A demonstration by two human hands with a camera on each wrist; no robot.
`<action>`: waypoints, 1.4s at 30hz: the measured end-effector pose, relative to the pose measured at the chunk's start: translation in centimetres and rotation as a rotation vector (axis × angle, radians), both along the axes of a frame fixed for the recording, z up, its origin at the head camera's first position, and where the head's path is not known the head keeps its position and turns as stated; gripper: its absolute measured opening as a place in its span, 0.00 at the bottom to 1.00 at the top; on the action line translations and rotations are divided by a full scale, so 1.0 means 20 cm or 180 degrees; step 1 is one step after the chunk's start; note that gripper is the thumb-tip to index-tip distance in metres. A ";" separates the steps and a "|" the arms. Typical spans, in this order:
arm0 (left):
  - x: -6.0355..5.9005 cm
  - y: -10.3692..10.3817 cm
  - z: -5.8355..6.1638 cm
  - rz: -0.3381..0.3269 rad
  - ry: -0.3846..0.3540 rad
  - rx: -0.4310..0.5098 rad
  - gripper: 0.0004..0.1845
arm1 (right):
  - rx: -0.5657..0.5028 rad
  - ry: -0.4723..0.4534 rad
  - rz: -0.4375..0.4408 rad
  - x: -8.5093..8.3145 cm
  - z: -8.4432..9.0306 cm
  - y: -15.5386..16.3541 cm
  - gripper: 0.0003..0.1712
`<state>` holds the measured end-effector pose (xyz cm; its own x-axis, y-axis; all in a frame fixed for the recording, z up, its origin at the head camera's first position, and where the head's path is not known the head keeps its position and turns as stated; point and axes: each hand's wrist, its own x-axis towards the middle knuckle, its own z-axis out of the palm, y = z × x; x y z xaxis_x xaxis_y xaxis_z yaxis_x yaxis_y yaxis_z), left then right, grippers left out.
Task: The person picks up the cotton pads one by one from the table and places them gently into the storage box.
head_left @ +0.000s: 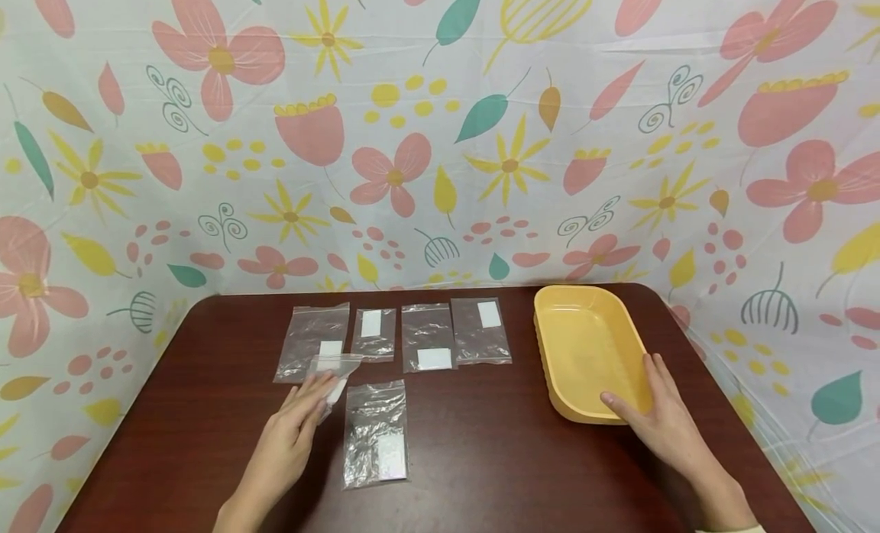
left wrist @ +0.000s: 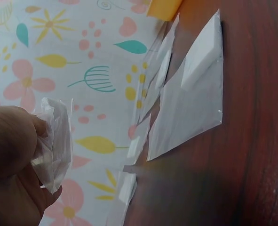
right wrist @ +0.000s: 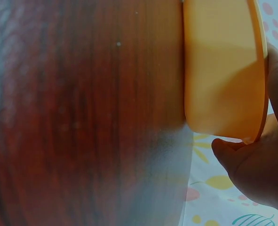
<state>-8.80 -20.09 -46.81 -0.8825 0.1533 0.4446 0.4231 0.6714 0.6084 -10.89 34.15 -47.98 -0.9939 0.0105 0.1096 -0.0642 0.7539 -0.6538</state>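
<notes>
My left hand [head_left: 285, 430] pinches a small clear zip bag [left wrist: 56, 146] with a white piece in it, raised above the table. Just below and right of that hand lies a clear zip bag [head_left: 374, 411] holding a white block. Behind it, more clear bags lie in a row: a wide one [head_left: 309, 331], a small one [head_left: 376, 338], and two others [head_left: 426, 331] [head_left: 470, 338], each with a white piece. My right hand [head_left: 663, 418] rests at the near right corner of a yellow tray [head_left: 591, 350], thumb by the front rim, straight fingers along the right side.
The dark wood table [head_left: 509, 464] has rounded back corners. A floral-patterned cloth [head_left: 440, 159] hangs close behind and along both sides of it. The yellow tray stands near the table's right side, to the right of the bags.
</notes>
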 end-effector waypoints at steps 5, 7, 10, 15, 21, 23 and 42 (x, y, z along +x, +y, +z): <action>-0.01 0.02 0.00 -0.0038 0.0055 -0.0031 0.21 | -0.0001 0.0012 -0.0006 0.00 0.00 0.00 0.60; -0.01 0.03 0.00 -0.0054 0.0067 -0.0036 0.21 | -0.0007 0.0009 -0.0009 0.00 0.00 0.00 0.61; -0.02 0.04 0.00 -0.0085 0.0048 -0.0050 0.21 | -0.0007 0.0004 -0.0014 0.00 0.00 0.00 0.61; -0.03 0.06 0.00 -0.0100 -0.0009 -0.0071 0.21 | -0.0015 -0.0014 -0.0009 0.00 0.00 0.00 0.61; -0.03 0.08 0.00 -0.0121 -0.0021 -0.0089 0.21 | -0.0001 -0.0038 -0.0005 -0.01 0.00 0.00 0.61; -0.04 0.09 0.00 -0.0137 0.0018 -0.0092 0.21 | -0.0004 -0.0035 -0.0004 0.00 0.00 0.00 0.61; -0.07 0.16 0.02 -0.0312 0.0139 -0.0115 0.22 | -0.0050 -0.0065 -0.0040 0.00 0.00 0.00 0.62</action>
